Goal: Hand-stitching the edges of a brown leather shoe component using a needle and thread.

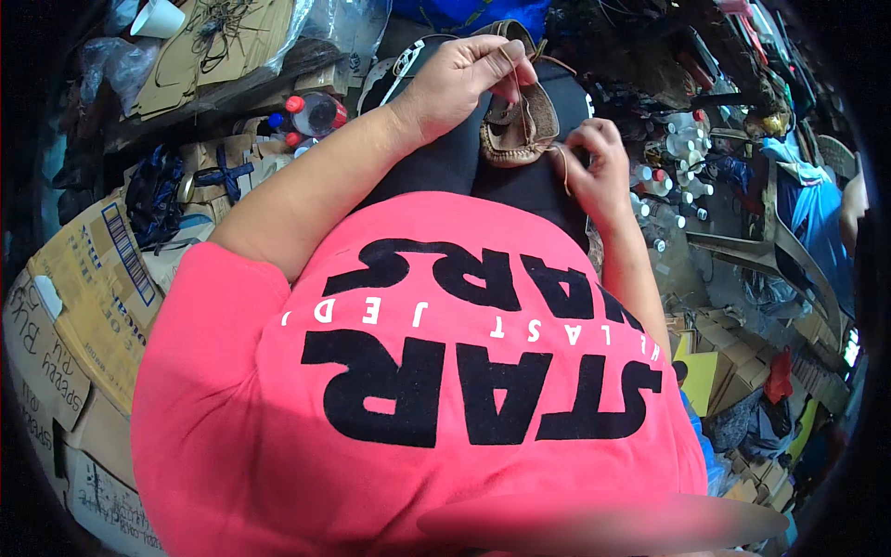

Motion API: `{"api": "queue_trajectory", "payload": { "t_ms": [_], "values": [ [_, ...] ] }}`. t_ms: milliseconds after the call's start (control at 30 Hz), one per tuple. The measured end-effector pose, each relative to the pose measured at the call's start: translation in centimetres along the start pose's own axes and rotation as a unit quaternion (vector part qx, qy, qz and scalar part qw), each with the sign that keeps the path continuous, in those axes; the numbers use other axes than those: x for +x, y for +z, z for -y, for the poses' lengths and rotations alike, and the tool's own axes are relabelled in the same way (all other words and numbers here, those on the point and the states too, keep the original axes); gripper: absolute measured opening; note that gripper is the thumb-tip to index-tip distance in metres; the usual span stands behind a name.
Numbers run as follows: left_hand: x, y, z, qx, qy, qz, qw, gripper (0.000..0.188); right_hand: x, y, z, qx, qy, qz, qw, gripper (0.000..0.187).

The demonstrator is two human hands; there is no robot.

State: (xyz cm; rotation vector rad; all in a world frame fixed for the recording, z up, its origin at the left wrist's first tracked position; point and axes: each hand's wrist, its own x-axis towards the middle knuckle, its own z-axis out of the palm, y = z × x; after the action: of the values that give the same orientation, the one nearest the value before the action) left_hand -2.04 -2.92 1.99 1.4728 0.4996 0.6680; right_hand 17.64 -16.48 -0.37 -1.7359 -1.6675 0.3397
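A brown moccasin-style shoe (pixel 548 119) rests on my dark-trousered lap, its stitched, puckered toe seam facing me. Above its opening, my left hand (pixel 469 82) has thumb and fingers pinched together on a thin thread (pixel 522 82), which runs down into the shoe. At the shoe's right side, my right hand (pixel 596 172) is closed with thumb against fingers. A short light strand shows by its fingertips next to the seam. Whether a needle is there is too small to tell.
Flattened cardboard (pixel 200 56) and a white cup (pixel 158 19) lie at upper left. Bottles with red caps (pixel 316 113) stand left of my legs, and several white-capped bottles (pixel 682 148) on the right. Cardboard boxes (pixel 88 288) crowd the left; a chair-like frame (pixel 770 251) stands right.
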Motion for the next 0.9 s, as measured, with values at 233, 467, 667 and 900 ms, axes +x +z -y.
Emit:
{"api": "queue_trajectory", "payload": {
  "t_ms": [233, 467, 667, 900],
  "values": [
    [0.7, 1.0, 0.5, -0.431, -0.148, 0.016, 0.89, 0.045, 1.5, 0.4, 0.9, 0.729, 0.296, -0.172, 0.592, 0.043],
    [1.6, 0.2, 0.3, -0.374, -0.23, -0.003, 0.899, 0.045, -1.1, -0.4, 1.5, 0.787, 0.269, -0.035, 0.555, 0.048],
    [2.1, -0.6, 0.2, -0.349, -0.251, -0.038, 0.902, 0.045, -2.3, -1.5, 1.9, 0.739, 0.276, -0.058, 0.612, 0.047],
    [2.5, -1.9, 1.6, -0.341, -0.246, -0.031, 0.907, 0.043, -3.7, -2.6, 1.4, 0.721, 0.327, -0.085, 0.605, 0.047]
  ]
}}
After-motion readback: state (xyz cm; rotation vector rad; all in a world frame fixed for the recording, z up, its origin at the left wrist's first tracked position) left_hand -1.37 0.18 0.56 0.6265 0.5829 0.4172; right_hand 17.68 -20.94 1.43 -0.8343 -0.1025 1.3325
